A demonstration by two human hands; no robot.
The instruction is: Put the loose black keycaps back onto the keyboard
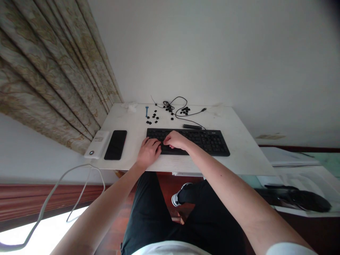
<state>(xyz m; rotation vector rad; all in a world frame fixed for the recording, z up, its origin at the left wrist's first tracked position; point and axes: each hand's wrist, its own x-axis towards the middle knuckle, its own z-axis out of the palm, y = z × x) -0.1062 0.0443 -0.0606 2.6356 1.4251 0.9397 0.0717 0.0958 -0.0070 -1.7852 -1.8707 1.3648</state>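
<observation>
A black keyboard (209, 143) lies across the white table in front of me. My left hand (149, 150) rests over its left end, with its fingers loosely spread on the keys and front edge. Just beside it, my right hand (174, 139) is closed in a pinch low over the left part of the keyboard. What its fingertips hold, if anything, is too small to make out. Behind the keyboard, several loose black keycaps (156, 122) are scattered near a small blue tool (147, 111). More keycaps (185, 110) lie among a thin black cable (182, 97).
On the left of the table (135, 159) are a black phone (115, 145) and a white box (97, 144). A patterned curtain (61, 71) hangs at the left. A grey cable (47, 200) loops beside my left arm. A wall stands behind the table.
</observation>
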